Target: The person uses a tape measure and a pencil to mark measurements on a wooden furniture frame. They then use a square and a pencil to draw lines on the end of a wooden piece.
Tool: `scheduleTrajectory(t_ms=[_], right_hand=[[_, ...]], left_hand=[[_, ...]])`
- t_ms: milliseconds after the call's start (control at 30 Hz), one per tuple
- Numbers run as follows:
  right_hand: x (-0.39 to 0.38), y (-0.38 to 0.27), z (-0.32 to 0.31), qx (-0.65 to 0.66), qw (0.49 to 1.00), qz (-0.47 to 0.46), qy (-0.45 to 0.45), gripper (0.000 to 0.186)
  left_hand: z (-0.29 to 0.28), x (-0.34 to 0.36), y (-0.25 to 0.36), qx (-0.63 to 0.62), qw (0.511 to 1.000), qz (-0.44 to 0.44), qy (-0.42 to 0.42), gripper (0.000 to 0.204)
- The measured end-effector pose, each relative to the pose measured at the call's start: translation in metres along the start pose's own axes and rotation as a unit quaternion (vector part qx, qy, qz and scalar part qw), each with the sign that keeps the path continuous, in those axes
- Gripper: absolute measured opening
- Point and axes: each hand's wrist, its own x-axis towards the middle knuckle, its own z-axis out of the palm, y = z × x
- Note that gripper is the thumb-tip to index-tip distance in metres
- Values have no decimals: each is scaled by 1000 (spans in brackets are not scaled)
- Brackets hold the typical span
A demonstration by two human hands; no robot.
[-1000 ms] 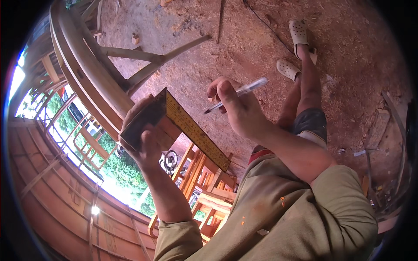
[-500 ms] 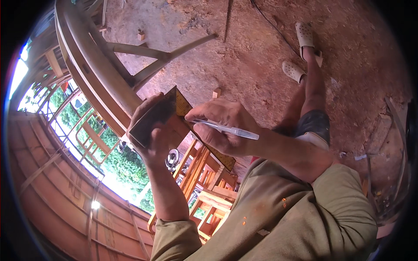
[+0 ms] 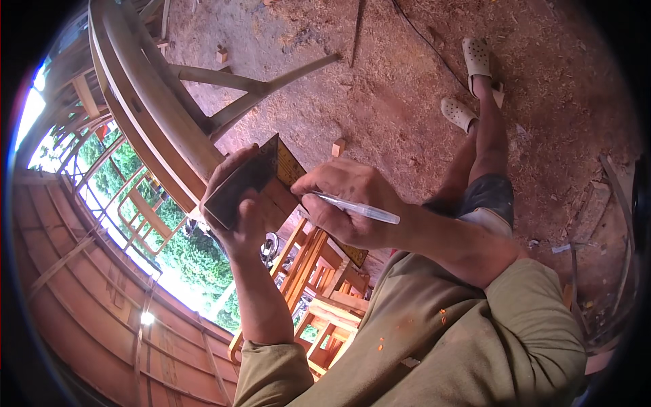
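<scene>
Pen (image 3: pixel 363 209) and square (image 3: pixel 261 166), mid-frame
Left hand (image 3: pixel 239 230) grips the square's dark stock (image 3: pixel 239 188); at centre, right hand (image 3: pixel 359 190) pinches the clear-barrelled pen, tip hidden.

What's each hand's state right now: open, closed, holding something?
Left hand: closed, gripping the try square by its dark stock.
Right hand: closed, holding a clear pen.

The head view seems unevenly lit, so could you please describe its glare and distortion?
In the head view, the outdoor gap glares nearly white, partly washing out the greenery; in that view, too, the timber looks bowed and the rim darkens to black, while the pen looks fairly sharp.
</scene>
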Motion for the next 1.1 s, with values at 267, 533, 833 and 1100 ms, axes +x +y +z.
scheduleTrajectory(t_ms=[267, 533, 833, 1100], right_hand=[[1, 0, 0, -5, 1000, 23, 2, 18], [2, 1, 4, -3, 999, 13, 31, 14], [-7, -10, -11, 33, 999, 41, 4, 15], [-3, 3, -1, -12, 1000, -9, 9, 15]], left_hand=[[2, 0, -1, -4, 1000, 17, 0, 55], [4, 0, 0, -17, 1000, 5, 9, 55], [3, 0, 2, -2, 1000, -7, 8, 56], [3, 0, 4, 0, 1000, -16, 1, 57]])
